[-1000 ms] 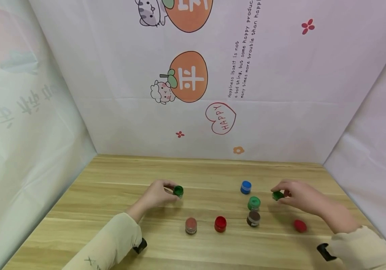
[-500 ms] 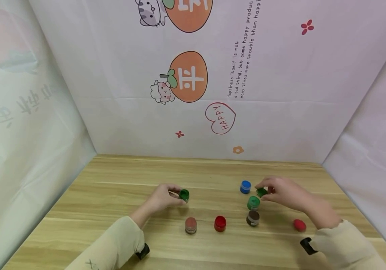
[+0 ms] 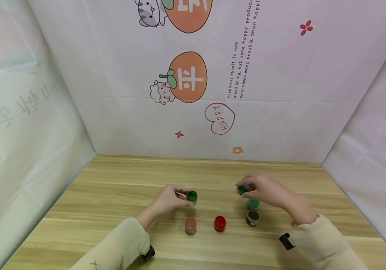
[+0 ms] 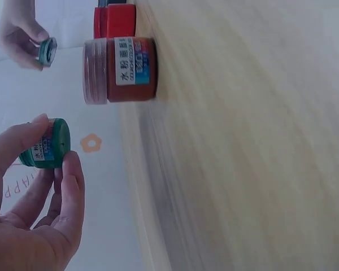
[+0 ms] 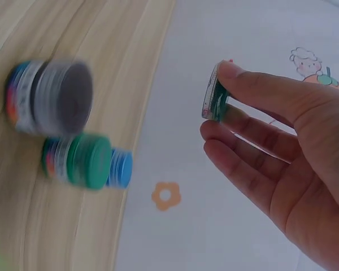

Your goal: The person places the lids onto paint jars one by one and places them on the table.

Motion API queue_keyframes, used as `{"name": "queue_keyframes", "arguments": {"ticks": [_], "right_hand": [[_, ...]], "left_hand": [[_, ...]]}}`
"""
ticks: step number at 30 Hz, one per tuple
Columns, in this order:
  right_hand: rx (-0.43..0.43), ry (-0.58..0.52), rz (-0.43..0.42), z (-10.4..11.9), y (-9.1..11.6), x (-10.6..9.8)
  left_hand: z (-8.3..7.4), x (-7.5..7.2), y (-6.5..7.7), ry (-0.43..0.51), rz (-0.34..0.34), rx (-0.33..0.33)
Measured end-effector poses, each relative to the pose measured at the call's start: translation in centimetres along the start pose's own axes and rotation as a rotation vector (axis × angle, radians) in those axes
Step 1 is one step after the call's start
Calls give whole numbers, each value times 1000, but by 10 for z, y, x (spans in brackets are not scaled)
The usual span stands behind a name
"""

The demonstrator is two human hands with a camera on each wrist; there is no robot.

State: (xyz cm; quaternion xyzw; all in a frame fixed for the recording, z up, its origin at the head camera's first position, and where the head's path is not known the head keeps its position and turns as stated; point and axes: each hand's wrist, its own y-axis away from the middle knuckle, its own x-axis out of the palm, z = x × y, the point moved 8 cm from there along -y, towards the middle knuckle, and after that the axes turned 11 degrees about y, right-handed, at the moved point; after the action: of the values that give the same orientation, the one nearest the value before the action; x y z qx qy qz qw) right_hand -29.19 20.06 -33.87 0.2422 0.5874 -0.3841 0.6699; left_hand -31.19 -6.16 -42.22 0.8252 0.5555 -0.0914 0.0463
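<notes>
My left hand [image 3: 170, 199] pinches a small dark green gouache paint jar [image 3: 192, 197] above the table, thumb on one side and fingers on the other. Its printed label faces the left wrist camera. Held in my right hand [image 3: 268, 190] is a green jar lid [image 3: 242, 190], gripped by the edge between thumb and fingers; the right wrist view shows the lid [image 5: 216, 97] tilted on its side. The lid is apart from the jar, to its right. It partly covers a blue jar [image 5: 121, 168] in the head view.
On the wooden table [image 3: 122, 176] stand a brownish-pink jar [image 3: 190, 225], a red jar [image 3: 220, 224], a dark brown jar [image 3: 252, 218] and a lighter green jar [image 3: 253, 204]. A red piece [image 3: 293, 223] is mostly hidden by the right arm. White printed cloth [image 3: 129, 127] encloses the table.
My right hand has carried the lid leftward, past the lighter green jar to in front of the blue one. My left hand has moved slightly right with the dark green jar.
</notes>
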Motion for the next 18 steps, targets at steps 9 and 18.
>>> {"name": "queue_keyframes", "arguments": {"ticks": [9, 18], "right_hand": [[-97, -71, -45, 27, -18, 2], [-136, -139, -6, 48, -35, 5]], "left_hand": [[-5, 11, -1, 30, 25, 12], [-8, 17, -1, 89, 73, 3]]}}
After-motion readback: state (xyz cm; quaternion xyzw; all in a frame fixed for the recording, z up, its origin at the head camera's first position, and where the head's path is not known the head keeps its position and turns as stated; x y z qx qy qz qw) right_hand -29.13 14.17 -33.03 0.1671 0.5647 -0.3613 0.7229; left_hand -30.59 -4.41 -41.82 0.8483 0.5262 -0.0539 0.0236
